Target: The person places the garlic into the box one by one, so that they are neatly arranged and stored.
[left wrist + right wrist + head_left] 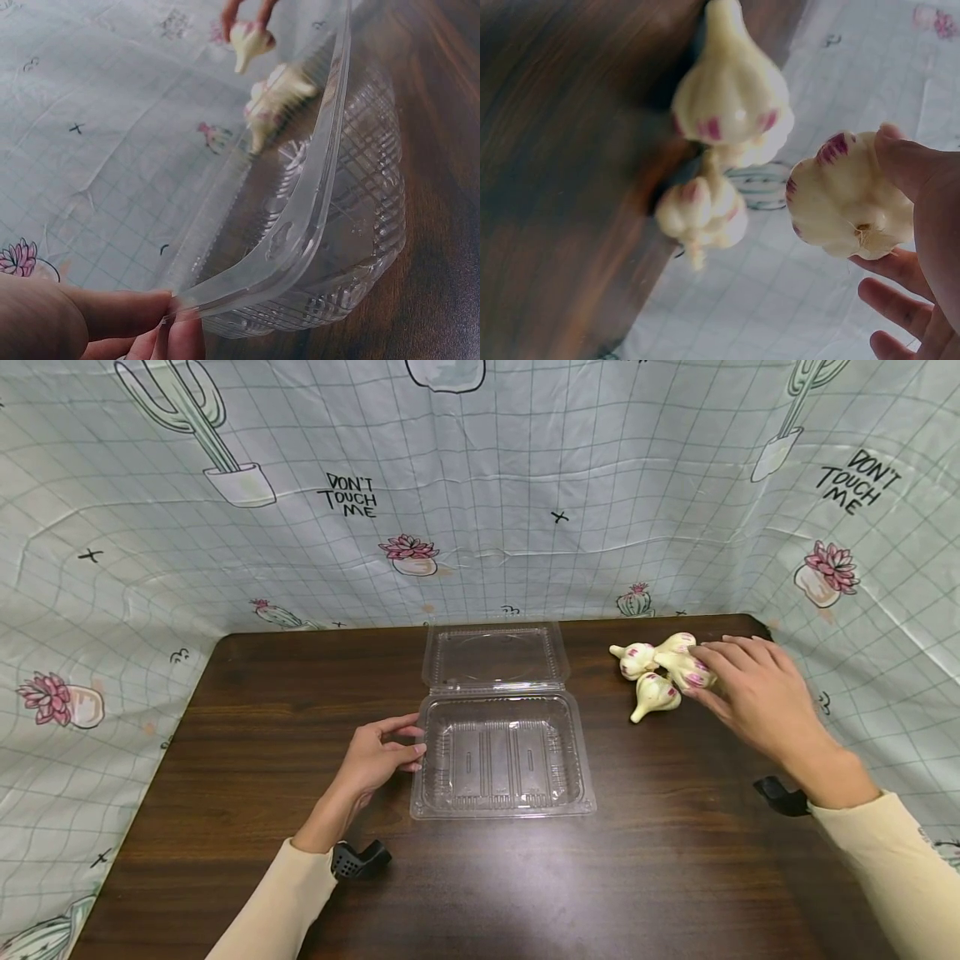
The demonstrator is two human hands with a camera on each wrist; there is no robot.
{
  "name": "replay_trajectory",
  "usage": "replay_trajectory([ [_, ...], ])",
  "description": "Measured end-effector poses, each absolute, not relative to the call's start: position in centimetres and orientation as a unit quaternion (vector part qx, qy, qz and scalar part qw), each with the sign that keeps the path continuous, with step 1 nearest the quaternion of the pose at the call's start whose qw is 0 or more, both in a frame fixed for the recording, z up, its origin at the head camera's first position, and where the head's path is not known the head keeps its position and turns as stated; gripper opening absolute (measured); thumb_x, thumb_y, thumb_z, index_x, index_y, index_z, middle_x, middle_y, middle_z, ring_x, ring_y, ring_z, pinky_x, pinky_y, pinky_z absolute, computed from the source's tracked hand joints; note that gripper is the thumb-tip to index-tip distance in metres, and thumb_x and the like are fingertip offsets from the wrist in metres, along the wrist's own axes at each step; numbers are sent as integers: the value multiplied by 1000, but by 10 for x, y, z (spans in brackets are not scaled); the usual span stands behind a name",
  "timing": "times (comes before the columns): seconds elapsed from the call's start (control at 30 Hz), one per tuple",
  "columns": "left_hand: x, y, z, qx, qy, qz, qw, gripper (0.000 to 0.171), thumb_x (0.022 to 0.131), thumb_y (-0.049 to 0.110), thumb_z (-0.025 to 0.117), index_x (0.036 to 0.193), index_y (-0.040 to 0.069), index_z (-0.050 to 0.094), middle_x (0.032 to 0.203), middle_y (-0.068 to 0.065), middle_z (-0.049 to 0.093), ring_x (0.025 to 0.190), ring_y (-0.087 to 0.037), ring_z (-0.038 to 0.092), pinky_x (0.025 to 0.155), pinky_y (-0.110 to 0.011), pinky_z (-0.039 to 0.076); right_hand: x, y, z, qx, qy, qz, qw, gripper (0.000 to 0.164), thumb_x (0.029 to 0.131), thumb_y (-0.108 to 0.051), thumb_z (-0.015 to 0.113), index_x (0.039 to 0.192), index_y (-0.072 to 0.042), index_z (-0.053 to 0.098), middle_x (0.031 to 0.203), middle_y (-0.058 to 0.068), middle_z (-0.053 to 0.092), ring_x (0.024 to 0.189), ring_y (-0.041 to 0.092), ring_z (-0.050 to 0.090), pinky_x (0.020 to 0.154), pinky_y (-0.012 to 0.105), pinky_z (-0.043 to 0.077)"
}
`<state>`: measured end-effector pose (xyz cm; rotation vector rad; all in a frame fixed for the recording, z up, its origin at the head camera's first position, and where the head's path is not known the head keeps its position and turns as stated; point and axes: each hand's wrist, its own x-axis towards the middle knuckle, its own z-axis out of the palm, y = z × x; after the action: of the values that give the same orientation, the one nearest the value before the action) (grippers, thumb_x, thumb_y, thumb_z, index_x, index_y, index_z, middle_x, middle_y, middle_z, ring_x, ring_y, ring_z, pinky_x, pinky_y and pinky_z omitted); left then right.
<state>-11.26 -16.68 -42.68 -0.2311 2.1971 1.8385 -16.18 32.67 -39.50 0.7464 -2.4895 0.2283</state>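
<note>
My left hand (377, 755) pinches the left rim of a clear plastic clamshell container (504, 812), whose lid (491, 658) lies folded back behind it. In the left wrist view, the thumb and fingers of that hand (112, 319) grip the container's edge (300, 225). Over at the right, my right hand (761, 697) holds a garlic bulb (847, 199) between thumb and fingers, its root end showing in the right wrist view. Beside it, three more garlic bulbs (656, 696) with purple patches sit close together; the held one partly covers one of them.
A dark wooden table (300, 693) carries everything. Behind it and along both sides hangs a white gridded curtain (480, 527) printed with cacti. Black wrist mounts (362, 860) stick out from both wrists. The container's tray holds nothing.
</note>
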Motion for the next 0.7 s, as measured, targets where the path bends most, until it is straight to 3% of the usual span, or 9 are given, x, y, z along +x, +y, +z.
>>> replay_trajectory([
  [0.7,-112,-170,-426,-91,736,656,138,47,96,-12,69,141,-14,58,115,-23,69,72,-7,70,69,-23,65,-159,255,-379,401,-869,80,277,68,114,-57,30,135,-4,66,129,19,70,125,43,59,107,62,45],
])
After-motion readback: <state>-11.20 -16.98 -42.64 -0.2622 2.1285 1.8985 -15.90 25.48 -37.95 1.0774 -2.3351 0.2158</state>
